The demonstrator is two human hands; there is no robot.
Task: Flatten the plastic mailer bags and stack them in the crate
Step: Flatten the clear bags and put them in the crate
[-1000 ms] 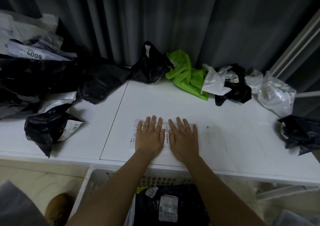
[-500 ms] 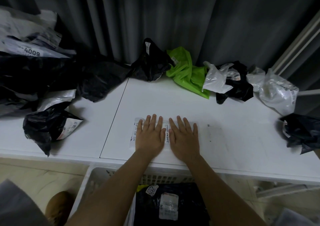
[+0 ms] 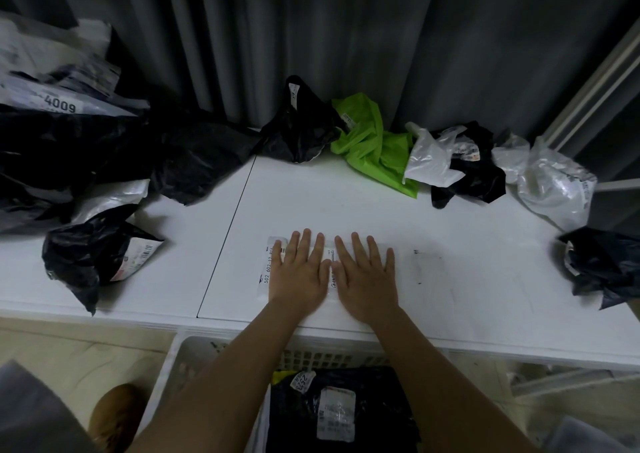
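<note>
Head view: both palms lay flat, fingers straight, left hand (image 3: 300,276) and right hand (image 3: 367,279) pressing a white mailer (image 3: 268,265) on the table (image 3: 346,203). It looked thin, limp and slick; best pinched at its edges. Crate (image 3: 173,366) sat at six o'clock.

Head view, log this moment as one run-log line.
left hand: flat on white mailer | right hand: flat on it too | table | crate: holds black mailer

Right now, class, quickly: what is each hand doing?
Left hand: open, fingers straight, pressing flat on the white mailer bag.
Right hand: open, fingers straight, pressing flat on the same bag.
</note>
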